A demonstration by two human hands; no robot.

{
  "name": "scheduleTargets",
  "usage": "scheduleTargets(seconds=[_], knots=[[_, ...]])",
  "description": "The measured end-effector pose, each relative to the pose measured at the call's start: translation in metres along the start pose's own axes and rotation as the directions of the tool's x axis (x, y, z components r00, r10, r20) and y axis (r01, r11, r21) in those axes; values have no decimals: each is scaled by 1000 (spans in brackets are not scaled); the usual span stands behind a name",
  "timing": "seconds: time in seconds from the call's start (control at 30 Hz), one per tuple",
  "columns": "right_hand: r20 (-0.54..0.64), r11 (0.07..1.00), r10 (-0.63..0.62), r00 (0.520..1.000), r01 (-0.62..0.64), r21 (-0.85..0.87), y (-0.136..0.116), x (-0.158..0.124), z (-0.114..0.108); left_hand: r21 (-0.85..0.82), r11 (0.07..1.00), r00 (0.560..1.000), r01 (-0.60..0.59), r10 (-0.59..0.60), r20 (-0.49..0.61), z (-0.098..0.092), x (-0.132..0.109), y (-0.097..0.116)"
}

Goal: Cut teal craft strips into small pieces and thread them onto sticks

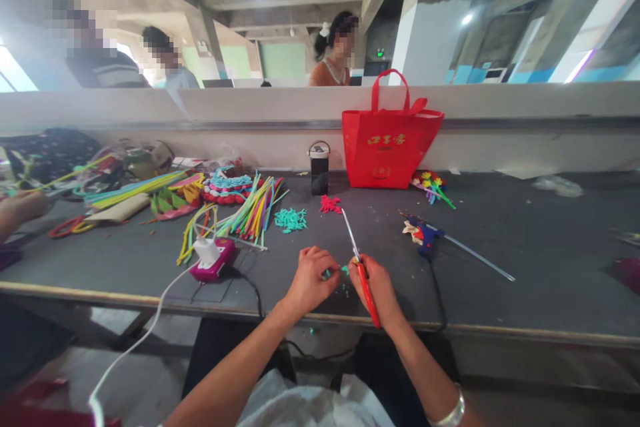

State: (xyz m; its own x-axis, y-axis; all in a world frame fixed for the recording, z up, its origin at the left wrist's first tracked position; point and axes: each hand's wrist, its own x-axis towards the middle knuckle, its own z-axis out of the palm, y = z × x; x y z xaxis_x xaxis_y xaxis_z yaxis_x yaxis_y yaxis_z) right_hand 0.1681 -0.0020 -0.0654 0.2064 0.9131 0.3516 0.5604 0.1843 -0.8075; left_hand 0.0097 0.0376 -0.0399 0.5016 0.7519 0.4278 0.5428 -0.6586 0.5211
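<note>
Far L edge, another person's hand (20,207) rests by a clutter of craft bits. Next along is a fan of pipe cleaners (250,213), multi-colour, thin & fuzzy, then a pink power strip (216,265) w/ a white plug, all on the dark matte table (525,227). The left hand (309,280) is curled, thumb & fingertips nipped on a tiny teal bit (327,273), soft-looking. That bit sits btwn both hands, just L of the scissors (351,238) and nearer the L fingers. The right hand (381,288) is closed round the red plastic handles. The steel blades look together, long axis running away & tilted L. A blue glue gun (423,233) lies to the R, w/ a red bag (387,147) behind.
</note>
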Motion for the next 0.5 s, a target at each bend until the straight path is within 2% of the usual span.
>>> scheduleTargets(seconds=[0.13, 0.23, 0.4, 0.5], knots=[[-25, 994, 73, 997, -70, 85, 1, 0, -2, -241, 960, 986, 141, -158, -54, -5, -3, -7], [-1, 991, 79, 997, -78, 110, 0, 0, -1, -402, 885, 964, 233, -264, -21, -3, -3, -8], [52, 999, 26, 998, -28, 36, -4, -1, 1, -381, 895, 971, 232, -236, 36, 11, -3, -5], [44, 999, 24, 999, -25, 23, -4, -1, 0, -368, 899, 971, 237, -231, 60, 15, -4, -5]])
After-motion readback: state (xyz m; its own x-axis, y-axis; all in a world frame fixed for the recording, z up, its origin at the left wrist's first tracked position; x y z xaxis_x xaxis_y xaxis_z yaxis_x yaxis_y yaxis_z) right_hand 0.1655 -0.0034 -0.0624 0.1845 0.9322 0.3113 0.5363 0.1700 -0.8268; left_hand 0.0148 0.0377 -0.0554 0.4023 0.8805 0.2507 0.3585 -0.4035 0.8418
